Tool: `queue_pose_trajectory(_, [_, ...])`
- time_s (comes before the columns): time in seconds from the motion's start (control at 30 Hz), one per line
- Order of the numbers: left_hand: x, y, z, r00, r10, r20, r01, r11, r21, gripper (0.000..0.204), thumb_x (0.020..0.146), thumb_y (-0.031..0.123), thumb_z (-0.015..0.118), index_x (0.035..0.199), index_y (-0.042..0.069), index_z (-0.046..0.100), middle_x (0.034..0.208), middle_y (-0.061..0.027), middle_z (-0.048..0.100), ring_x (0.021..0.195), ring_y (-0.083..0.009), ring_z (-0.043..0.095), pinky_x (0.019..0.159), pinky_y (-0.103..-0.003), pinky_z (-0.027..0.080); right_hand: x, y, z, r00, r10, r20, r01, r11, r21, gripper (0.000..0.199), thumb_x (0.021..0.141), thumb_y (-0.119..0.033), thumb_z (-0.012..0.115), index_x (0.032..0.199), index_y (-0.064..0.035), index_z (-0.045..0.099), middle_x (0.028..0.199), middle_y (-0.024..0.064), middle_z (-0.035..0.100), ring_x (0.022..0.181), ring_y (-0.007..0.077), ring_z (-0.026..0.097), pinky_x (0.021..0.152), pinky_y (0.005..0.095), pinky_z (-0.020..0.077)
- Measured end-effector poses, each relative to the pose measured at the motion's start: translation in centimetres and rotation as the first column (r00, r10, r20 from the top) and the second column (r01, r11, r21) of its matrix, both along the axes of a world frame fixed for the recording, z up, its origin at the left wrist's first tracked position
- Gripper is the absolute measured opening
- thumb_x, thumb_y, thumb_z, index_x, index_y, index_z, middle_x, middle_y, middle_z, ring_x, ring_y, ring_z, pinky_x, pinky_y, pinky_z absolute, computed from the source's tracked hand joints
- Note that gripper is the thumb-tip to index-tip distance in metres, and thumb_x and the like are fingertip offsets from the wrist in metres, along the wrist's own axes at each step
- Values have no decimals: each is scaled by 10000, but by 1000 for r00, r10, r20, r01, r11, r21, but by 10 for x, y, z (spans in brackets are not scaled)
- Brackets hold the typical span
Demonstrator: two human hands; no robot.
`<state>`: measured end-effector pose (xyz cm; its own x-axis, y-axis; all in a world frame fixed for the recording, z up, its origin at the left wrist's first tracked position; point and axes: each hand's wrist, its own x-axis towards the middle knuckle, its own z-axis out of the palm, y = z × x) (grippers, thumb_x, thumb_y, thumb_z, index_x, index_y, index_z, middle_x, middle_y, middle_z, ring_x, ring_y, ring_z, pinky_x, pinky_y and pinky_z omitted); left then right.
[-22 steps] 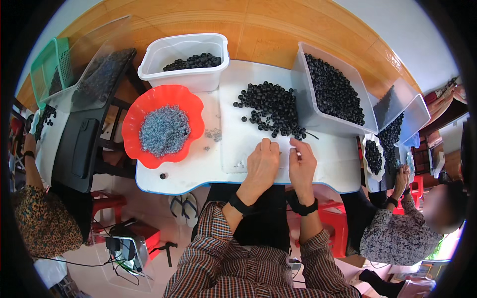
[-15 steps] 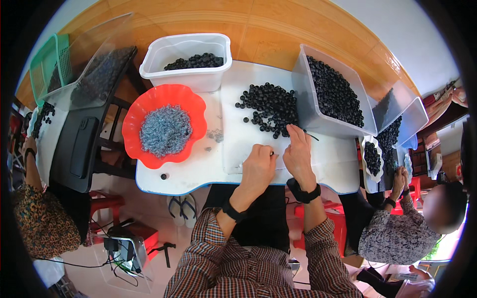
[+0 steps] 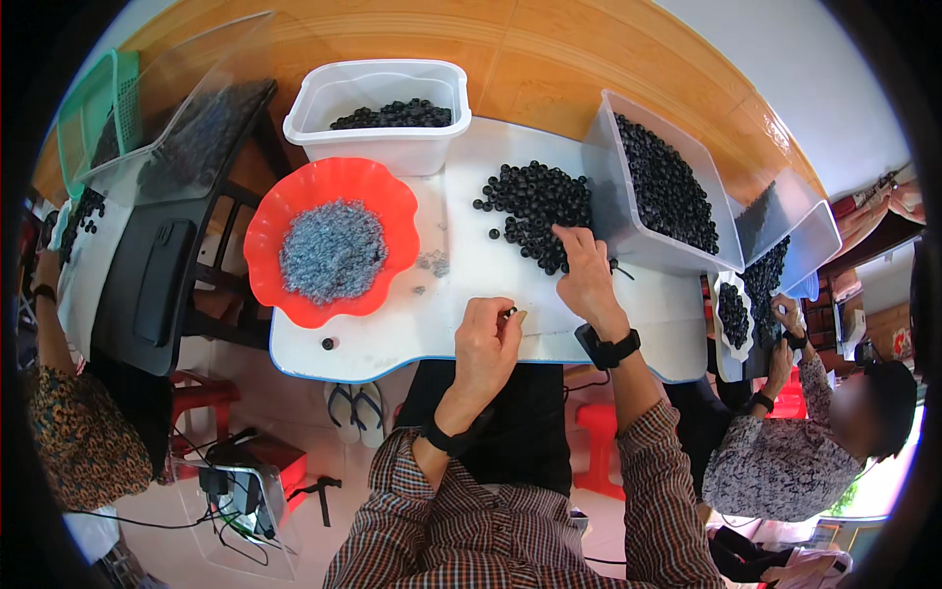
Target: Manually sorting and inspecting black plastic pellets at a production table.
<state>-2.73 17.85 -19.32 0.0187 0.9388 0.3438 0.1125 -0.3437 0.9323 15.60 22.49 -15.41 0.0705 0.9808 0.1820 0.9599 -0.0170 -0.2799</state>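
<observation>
My left hand (image 3: 485, 344) is closed near the table's front edge, pinching a small black round piece (image 3: 509, 312) between thumb and fingers. My right hand (image 3: 591, 282) reaches to the near right side of a loose pile of black ring-like pieces (image 3: 538, 201). Its index finger is stretched out and touches the pile's edge; the other fingers are partly hidden. No piece shows in that hand. Beside it lies a thin dark pointed stick (image 3: 622, 269). Left of the pile stands a red scalloped bowl (image 3: 263, 257) holding small clear bluish pieces (image 3: 334, 252).
A white tub (image 3: 378, 149) and a clear bin (image 3: 613, 187), both with black pieces, stand at the back. One black piece (image 3: 329, 344) lies front left on the white table (image 3: 392, 344). People work at either side, the right one beside a white dish (image 3: 724, 348).
My right hand has moved slightly up and its index finger now reaches into the pile's edge. My left hand has drawn left and nearer to me, still pinching the small black piece.
</observation>
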Motion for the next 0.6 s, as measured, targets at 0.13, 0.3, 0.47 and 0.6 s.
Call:
queue_pose_trajectory(0.13, [-1,-1,0,1000,-4,11,4,1000,-11,166,834,8,683,981,-13,607,861,-124,599,646,-192,630,564,-295,502,-8,-6,-1,1000,21,-19,-21,999,38,650,659,115,528,1269,-107,551,1154,124,532,1034,363,486,910,440,429])
queue_pose_trajectory(0.3, [-1,0,-1,999,-25,-41,26,1000,17,200,823,-19,655,1011,-11,590,885,-168,567,661,-295,617,582,-370,504,-19,-15,2,996,59,-67,-57,998,26,608,662,103,539,1238,-89,554,1123,140,529,1024,361,486,904,429,434])
queue_pose_trajectory(0.47, [0,-1,1,990,-36,-136,42,998,44,240,819,-19,643,1055,-15,598,916,-179,565,686,-335,615,602,-396,507,-33,-25,3,988,84,-130,-80,996,34,598,659,77,586,1238,-71,553,1115,138,527,1017,349,482,894,416,441])
queue_pose_trajectory(0.6, [1,-1,0,977,-40,-209,55,996,65,256,812,-21,640,1065,-19,600,941,-179,556,696,-345,613,606,-408,505,-41,-30,0,976,105,-190,-99,994,40,569,673,75,586,1226,-57,579,1115,135,528,1012,342,480,882,409,449])
